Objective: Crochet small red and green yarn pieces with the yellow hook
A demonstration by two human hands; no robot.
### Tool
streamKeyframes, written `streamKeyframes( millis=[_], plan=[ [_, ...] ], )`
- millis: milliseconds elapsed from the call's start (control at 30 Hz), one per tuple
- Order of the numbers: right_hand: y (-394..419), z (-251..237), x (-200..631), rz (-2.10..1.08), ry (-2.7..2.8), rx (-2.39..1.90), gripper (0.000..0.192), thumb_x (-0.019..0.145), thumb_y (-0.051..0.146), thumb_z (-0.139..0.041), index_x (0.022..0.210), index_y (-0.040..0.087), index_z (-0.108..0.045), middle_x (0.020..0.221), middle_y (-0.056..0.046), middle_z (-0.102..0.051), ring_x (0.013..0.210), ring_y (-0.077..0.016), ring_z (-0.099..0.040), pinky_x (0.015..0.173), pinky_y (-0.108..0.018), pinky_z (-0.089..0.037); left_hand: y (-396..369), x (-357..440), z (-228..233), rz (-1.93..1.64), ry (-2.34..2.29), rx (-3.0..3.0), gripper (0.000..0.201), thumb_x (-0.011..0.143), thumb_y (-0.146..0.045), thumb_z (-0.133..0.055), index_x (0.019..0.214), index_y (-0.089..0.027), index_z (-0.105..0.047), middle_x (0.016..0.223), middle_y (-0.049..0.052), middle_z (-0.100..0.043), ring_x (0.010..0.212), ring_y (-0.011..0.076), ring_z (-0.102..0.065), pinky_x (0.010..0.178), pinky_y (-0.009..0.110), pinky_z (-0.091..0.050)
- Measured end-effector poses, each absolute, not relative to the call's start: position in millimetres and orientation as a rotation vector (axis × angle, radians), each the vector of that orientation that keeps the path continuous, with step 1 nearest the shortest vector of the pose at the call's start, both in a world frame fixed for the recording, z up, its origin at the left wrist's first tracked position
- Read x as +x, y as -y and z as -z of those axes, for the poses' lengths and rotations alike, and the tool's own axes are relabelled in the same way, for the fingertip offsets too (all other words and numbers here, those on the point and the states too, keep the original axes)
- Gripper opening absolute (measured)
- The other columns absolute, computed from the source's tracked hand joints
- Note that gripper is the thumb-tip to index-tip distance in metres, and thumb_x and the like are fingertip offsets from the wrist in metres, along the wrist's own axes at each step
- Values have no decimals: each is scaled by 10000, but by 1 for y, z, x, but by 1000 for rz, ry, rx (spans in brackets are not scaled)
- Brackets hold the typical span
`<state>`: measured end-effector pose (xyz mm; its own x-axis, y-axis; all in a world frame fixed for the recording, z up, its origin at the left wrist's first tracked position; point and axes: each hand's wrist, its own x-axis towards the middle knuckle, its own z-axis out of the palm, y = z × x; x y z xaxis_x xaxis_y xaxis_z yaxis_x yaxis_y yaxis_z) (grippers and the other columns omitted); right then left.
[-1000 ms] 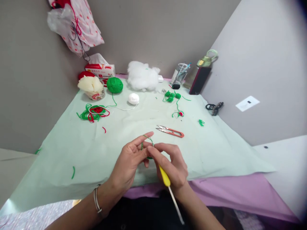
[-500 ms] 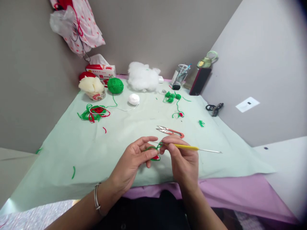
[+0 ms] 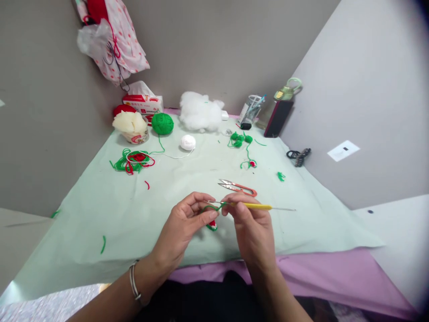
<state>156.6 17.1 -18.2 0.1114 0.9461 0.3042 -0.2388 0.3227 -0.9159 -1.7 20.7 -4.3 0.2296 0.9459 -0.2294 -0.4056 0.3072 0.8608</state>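
Between thumb and fingers, my left hand (image 3: 182, 228) pinches a small red, white and green crochet piece (image 3: 212, 225), whose lower part shows below the thumb. Green yarn (image 3: 212, 207) runs from that hand to the crochet hook. My right hand (image 3: 253, 223) is closed around the yellow handle of the crochet hook (image 3: 257, 206). One thin metal end points left to the left fingertips, with green yarn around its shaft; the other end sticks out to the right. Just beyond the hands lie orange-handled thread snips (image 3: 238, 187), blades pointing left.
Further back stand a green yarn ball (image 3: 162, 123), a white yarn ball (image 3: 188, 142), white stuffing (image 3: 201, 112), a tub (image 3: 131, 127) and a tissue box (image 3: 144, 104). Tangled yarn (image 3: 132, 161) lies left. Small green pieces (image 3: 239, 139), a clear cup (image 3: 250, 111) and a phone (image 3: 279, 118) are right.
The crochet hook has shifted left and turned slightly in my right hand. The crochet piece hangs a little lower and further left under my left thumb. The whole view has tilted slightly.
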Motion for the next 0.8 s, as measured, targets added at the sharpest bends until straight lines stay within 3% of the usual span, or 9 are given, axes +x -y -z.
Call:
streamKeyframes(
  millis=[67,200,333,433,533,600,733,800],
  plan=[
    [-19,17,158,-896,1138,-891,134,997,285,-698,1003,306,-830,930,-14,-768,759,-156,-675,760,-337,-571,-20,-3,5,-1024,-885,774,253,795,-259,-883,1014,-212,-766,880,-3,-744,810,134,-655,743,247,-487],
    [-27,4,174,-331,1330,-1085,158,998,221,-669,1036,259,-817,1017,-56,-784,974,-225,-718,897,-411,-570,-20,-7,4,-1008,-879,772,255,797,-255,-862,1019,-197,-750,797,-25,-674,707,105,-602,655,227,-459],
    [-40,-18,199,66,1126,-1172,132,982,241,-672,987,208,-799,1022,-70,-782,1052,-259,-726,1013,-475,-540,-24,-13,1,-1006,-893,842,236,811,-265,-821,1016,-199,-724,808,-22,-664,698,115,-613,649,241,-456],
    [-44,-25,205,-256,1167,-1123,173,978,239,-622,966,203,-790,972,-62,-779,927,-228,-721,968,-452,-543,-31,-16,-3,-993,-946,1039,174,818,-259,-799,971,-206,-734,852,-11,-673,760,136,-624,702,261,-469],
    [-47,-23,194,-852,1282,-1096,220,992,307,-586,1051,212,-775,890,-35,-748,633,-141,-560,701,-342,-516,-42,-17,-8,-1012,-1010,1281,124,839,-259,-771,955,-217,-758,861,4,-702,827,169,-634,777,292,-478],
    [-54,-21,183,-1075,1390,-1154,261,978,406,-638,1093,209,-765,900,-33,-740,628,-130,-509,610,-295,-443,-52,-17,-12,-1067,-1027,1439,121,863,-278,-746,967,-225,-779,867,13,-719,849,189,-648,827,316,-480],
    [-79,-23,175,-1442,1628,-1142,329,864,488,-793,802,172,-728,616,12,-657,560,-109,-432,534,-261,-313,-79,-21,-20,-1142,-1032,1632,100,874,-288,-717,882,-236,-802,886,34,-727,872,215,-659,862,335,-467],
    [-91,-23,178,-1591,1571,-1116,352,852,493,-807,759,167,-710,495,40,-584,485,-90,-356,502,-267,-227,-93,-24,-21,-1137,-1051,1632,90,861,-285,-723,838,-235,-794,867,31,-713,864,216,-642,851,333,-454]
  ],
)
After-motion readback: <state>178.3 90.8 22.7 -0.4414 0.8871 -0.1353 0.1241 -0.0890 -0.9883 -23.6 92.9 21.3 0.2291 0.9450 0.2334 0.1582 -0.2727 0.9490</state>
